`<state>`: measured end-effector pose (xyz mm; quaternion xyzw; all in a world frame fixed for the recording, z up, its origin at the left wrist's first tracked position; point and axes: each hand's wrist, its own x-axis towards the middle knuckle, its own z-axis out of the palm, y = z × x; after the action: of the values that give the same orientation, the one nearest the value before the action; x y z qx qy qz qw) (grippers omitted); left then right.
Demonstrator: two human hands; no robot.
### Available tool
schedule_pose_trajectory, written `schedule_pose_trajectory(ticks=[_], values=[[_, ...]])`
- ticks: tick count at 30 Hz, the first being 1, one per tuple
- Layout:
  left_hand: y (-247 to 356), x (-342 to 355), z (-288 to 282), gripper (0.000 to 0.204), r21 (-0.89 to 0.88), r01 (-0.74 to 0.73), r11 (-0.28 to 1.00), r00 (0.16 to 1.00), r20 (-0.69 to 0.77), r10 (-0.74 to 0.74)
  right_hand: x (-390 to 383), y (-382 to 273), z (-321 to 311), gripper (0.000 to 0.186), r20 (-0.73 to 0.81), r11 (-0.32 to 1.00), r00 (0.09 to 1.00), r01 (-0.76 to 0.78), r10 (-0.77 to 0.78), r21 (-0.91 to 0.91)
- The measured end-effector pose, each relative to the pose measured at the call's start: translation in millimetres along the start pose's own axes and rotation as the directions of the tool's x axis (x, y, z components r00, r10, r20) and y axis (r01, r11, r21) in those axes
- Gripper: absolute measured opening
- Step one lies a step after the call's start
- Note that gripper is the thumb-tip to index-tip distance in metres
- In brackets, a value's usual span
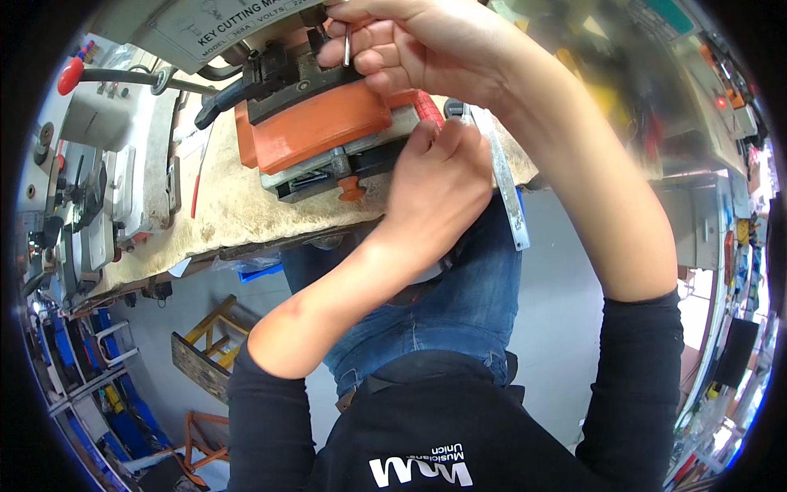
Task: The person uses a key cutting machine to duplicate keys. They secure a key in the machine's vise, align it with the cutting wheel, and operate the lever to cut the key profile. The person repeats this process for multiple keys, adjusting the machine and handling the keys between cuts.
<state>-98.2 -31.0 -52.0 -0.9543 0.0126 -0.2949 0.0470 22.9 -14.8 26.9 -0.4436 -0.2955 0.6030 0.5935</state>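
At the top of the head view, my right hand [414, 49] curls round a thin metal rod [348, 45] at the upper part of a key-cutting machine [188, 29] with a black clamp [283, 78] and an orange base [320, 127]. My left hand [443, 180] is closed just right of the base, beside a red textured object [428, 107]; what its fingers hold, if anything, is hidden. A steel ruler-like bar [508, 197] lies beside that hand and overhangs the bench edge. An orange knob [351, 187] sits below the base.
The worn bench top [213, 217] carries another grey machine [115, 123] at left and a red screwdriver-like tool [197, 189]. A wooden stool [197, 369] stands below. Blue-bin shelving [106, 394] is at lower left; a yellowish glossy panel [607, 82] is at upper right.
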Motion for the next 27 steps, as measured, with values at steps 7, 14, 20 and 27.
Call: schedule_pose_trajectory(ticks=[7,14,20,27], values=[[-1.6,0.8,26.7,0.026,0.089,0.129,0.988,0.992,-0.01,-0.128,-40.8,11.5,44.4,0.023,-0.322,0.945,0.889,0.301,-0.326,-0.127],[-3.4,10.9,18.2,0.016,-0.126,0.13,0.983,0.987,0.109,-0.116,-127.0,56.6,-15.6,0.02,-0.472,0.719,0.641,0.185,-0.605,-0.67],[-34.2,7.3,29.4,0.011,-0.251,0.189,0.949,0.98,0.115,-0.164,-113.2,107.3,-37.0,0.015,-0.159,0.084,0.547,-0.159,-0.822,-0.984],[-24.4,7.6,-24.4,0.01,-0.619,0.314,0.72,0.948,0.166,-0.271,-108.1,113.9,-51.0,0.014,-0.115,-0.011,0.594,-0.205,-0.796,-0.979]])
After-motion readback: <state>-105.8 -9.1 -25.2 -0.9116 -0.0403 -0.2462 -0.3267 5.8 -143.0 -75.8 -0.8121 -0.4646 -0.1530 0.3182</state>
